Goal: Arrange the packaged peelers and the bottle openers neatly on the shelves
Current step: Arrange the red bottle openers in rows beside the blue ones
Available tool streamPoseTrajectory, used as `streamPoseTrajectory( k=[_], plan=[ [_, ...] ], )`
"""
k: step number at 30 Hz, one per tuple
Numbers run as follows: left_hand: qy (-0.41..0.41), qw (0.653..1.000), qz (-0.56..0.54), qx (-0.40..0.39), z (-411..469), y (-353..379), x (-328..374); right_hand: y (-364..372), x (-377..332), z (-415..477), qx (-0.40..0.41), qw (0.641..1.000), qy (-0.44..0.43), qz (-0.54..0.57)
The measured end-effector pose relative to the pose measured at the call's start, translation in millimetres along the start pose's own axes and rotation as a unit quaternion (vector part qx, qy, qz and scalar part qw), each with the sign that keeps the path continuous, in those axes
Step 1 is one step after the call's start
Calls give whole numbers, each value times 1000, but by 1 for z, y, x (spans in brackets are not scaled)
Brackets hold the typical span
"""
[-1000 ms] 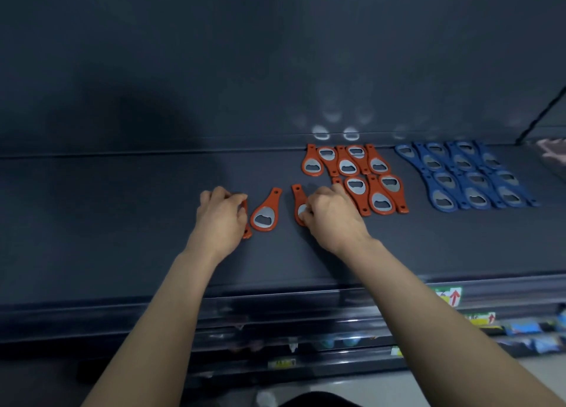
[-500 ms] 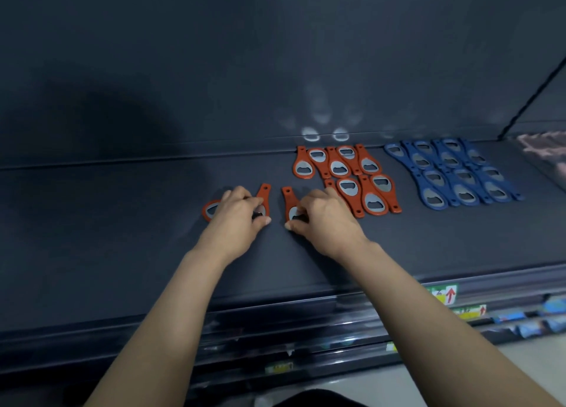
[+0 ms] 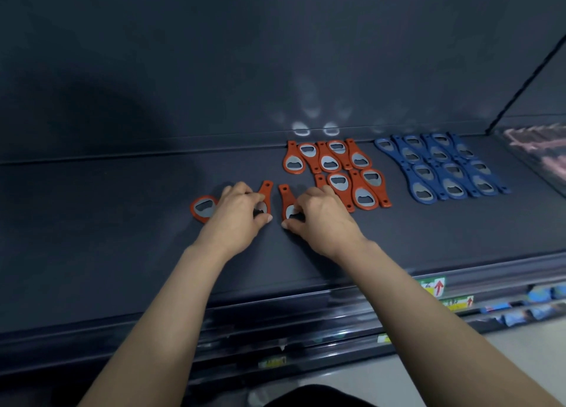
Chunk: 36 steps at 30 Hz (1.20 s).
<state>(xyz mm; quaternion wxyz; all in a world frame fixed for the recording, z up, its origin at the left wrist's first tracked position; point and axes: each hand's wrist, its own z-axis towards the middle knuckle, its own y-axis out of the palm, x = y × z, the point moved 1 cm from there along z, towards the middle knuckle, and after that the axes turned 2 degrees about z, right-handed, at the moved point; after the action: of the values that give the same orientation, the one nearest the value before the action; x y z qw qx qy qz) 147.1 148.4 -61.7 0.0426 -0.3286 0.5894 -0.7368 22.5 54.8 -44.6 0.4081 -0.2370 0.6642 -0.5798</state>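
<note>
I have the left hand (image 3: pixel 237 216) pinching an orange plastic bottle opener (image 3: pixel 266 190), the right hand (image 3: pixel 324 220) pinching a twin opener (image 3: pixel 286 197) beside it.

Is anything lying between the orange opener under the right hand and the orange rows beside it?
Nothing visible. The opener under the right hand lies just left of the orange rows; the hand hides part of the gap. The left hand holds a second opener farther left.

Left hand (image 3: pixel 235 216) and right hand (image 3: pixel 324 216) partly hide 3 orange bottle openers (image 3: pixel 266 189).
</note>
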Motion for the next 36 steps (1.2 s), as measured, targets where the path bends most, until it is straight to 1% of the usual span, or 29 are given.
streamPoseTrajectory(
  k=[5, 9, 13, 15, 17, 19, 20, 22, 23, 26, 31, 36],
  plan=[
    [-10, 1000, -8, 5, -1, -3, -1, -2, -2, 2, -23, 1000, -4, 11],
    [-39, 999, 2, 10, -6, -8, -10, -3, -7, 8, -55, 998, -12, 37],
    [-69, 998, 11, 6, -12, -15, -21, -4, -13, 19, -109, 993, -41, 11],
    [-76, 997, 17, 0, -14, -17, -24, -2, -16, 23, -124, 990, -74, 9],
    [-80, 997, 18, -3, -16, -19, -25, 1, -17, 25, -119, 988, -96, 15],
    [-82, 996, 18, -6, -17, -19, -25, 2, -14, 25, -88, 991, -96, 25],
    [-81, 997, 18, -7, -17, -19, -24, 3, -12, 23, -59, 994, -89, 31],
    [-78, 997, 10, -8, -16, -18, -21, 4, -10, 21, 3, 998, -48, 45],
    [-75, 997, 6, -7, -15, -17, -19, 4, -10, 20, 15, 998, -26, 52],
    [-63, 998, 3, -18, -12, -16, -13, 6, -10, 18, -20, 999, 11, 35],
    [-42, 998, -12, -46, -6, -11, -7, 3, -1, 15, -24, 1000, -19, 6],
    [-22, 997, -18, -77, 1, -6, -1, 3, 10, 19, -5, 1000, -13, -27]
  ],
)
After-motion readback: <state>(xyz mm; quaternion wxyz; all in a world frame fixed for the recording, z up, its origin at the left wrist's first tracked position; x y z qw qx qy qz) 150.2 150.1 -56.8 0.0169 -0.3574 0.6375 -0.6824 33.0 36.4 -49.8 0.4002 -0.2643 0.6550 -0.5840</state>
